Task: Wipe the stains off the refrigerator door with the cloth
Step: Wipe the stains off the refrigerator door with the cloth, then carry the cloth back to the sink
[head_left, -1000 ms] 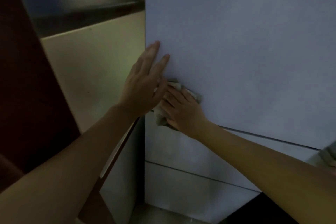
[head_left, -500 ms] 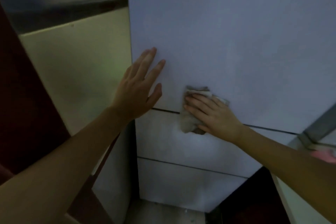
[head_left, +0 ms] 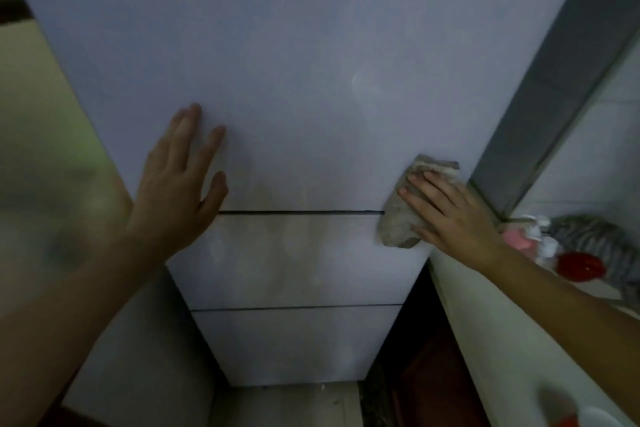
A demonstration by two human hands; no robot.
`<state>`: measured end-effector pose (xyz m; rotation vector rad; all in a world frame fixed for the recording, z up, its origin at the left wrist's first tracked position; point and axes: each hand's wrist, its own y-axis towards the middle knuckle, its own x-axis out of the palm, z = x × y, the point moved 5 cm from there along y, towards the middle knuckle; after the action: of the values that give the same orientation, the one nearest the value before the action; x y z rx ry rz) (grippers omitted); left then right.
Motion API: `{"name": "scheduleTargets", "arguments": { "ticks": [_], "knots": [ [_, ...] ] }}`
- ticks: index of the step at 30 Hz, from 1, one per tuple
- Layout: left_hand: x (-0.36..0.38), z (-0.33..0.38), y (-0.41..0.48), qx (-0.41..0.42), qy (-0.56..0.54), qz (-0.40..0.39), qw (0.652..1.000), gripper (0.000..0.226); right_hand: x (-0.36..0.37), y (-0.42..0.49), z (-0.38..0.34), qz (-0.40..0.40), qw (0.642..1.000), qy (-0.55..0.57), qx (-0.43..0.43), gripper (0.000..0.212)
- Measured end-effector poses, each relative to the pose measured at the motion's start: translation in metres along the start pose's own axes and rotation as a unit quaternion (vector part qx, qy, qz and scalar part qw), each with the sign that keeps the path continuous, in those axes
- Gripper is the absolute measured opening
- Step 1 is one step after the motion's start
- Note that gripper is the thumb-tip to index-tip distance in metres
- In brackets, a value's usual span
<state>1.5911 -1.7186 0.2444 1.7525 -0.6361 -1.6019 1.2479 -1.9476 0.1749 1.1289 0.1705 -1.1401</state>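
Observation:
The pale glossy refrigerator door fills the middle of the view, with two drawer fronts below it. My left hand lies flat against the door's lower left part, fingers straight. My right hand presses a crumpled grey cloth with straight fingers against the door's lower right corner, across the seam to the drawer. A faint smudge shows higher up on the door.
A grey pillar and a white tiled wall stand right of the fridge. A light counter below them carries a red dish, a pink object and a striped cloth. A yellowish wall is on the left.
My right hand has slid the cloth rightward along the door's bottom edge, from beside my left hand to the right corner. My left hand stays flat on the door. The view shifted right.

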Motion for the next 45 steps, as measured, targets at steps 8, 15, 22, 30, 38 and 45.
{"name": "scheduleTargets", "arguments": {
  "ticks": [8,15,22,30,38,45],
  "knots": [
    [-0.03,0.031,0.04,0.021,0.019,0.015,0.999,0.059,-0.028,0.038,0.023,0.102,0.966,0.103,0.214,0.073],
    [-0.094,0.04,0.117,0.012,0.051,0.041,0.998,0.064,-0.112,0.156,0.066,0.17,0.948,0.127,0.237,0.074],
    [-0.159,0.037,0.177,-0.029,0.083,0.04,0.995,0.069,-0.211,0.273,0.125,0.224,0.926,0.143,0.268,0.072],
    [-0.138,0.027,0.184,-0.068,0.067,-0.041,0.995,0.076,-0.206,0.269,0.109,0.17,0.941,0.105,0.273,0.107],
    [-0.132,0.028,0.177,-0.072,0.059,-0.063,0.994,0.075,-0.141,0.161,0.053,0.18,0.892,0.215,0.354,0.06],
    [-0.086,0.082,0.073,-0.049,0.043,-0.147,0.987,0.062,-0.103,0.06,-0.013,0.074,0.713,0.46,0.524,0.049]
  ]
}}
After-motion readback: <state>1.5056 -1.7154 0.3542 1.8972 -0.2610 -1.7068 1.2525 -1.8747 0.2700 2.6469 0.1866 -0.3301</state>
